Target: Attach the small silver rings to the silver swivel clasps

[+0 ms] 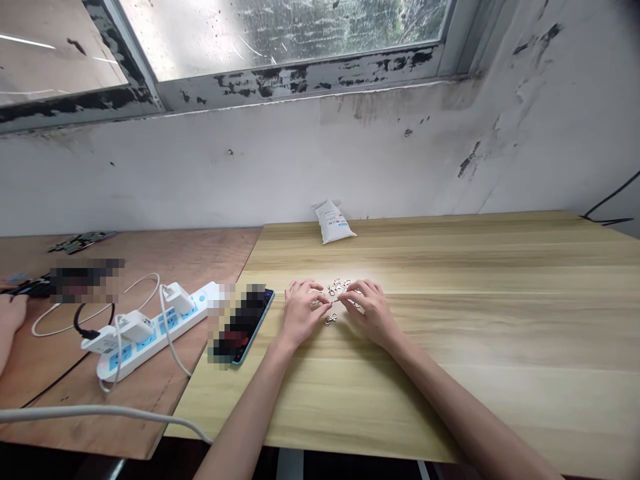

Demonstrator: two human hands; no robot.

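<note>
My left hand [301, 312] rests low over the wooden table, its thumb and index finger pinched at a small silver metal piece [335, 302]. From the other side my right hand [371, 312] pinches at the same spot, so the fingertips of both hands nearly meet. The piece is mostly covered by the fingers, and its exact kind is too small to tell. Just beyond the fingertips lies a loose cluster of silver metal clasps [338, 285], partly hidden by my hands. One separate clasp [331, 319] lies nearer to me, between my wrists.
A phone [255, 327] lies left of my left hand. Farther left, a white power strip [160, 330] with plugs and cables sits on a brownish board. A white packet [334, 223] stands by the wall. Another person's hand [13, 313] shows at the left edge.
</note>
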